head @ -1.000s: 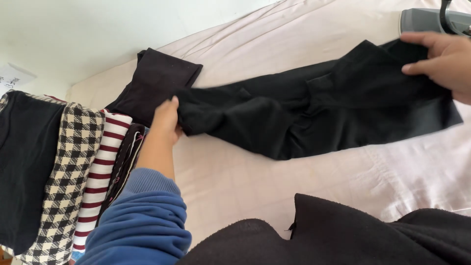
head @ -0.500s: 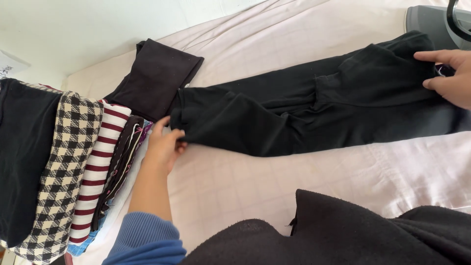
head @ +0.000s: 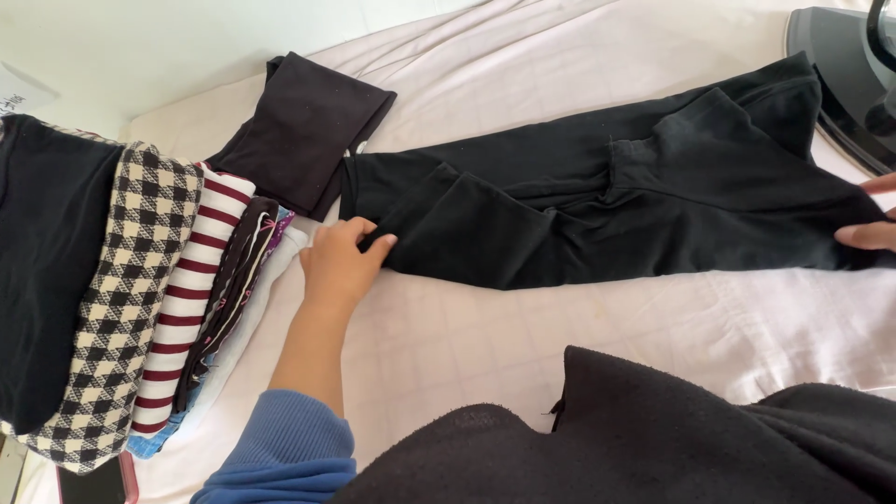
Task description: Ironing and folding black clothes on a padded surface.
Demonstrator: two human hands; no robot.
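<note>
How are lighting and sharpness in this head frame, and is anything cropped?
Head view: soft, even daylight, no glare; the black leggings lose fold detail in shadow; left hand sharp; right hand and the dark iron cut by the frame edge.

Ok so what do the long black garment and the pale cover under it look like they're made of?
Long black garment: probably a thin, stretchy knit, matte; it drapes limply in soft folds, with a stitched seam showing. Pale cover: likely woven cotton, matte, with fine creases and a faint square grid.

Right hand (head: 873,224) mostly cut off; its grip unclear.
</note>
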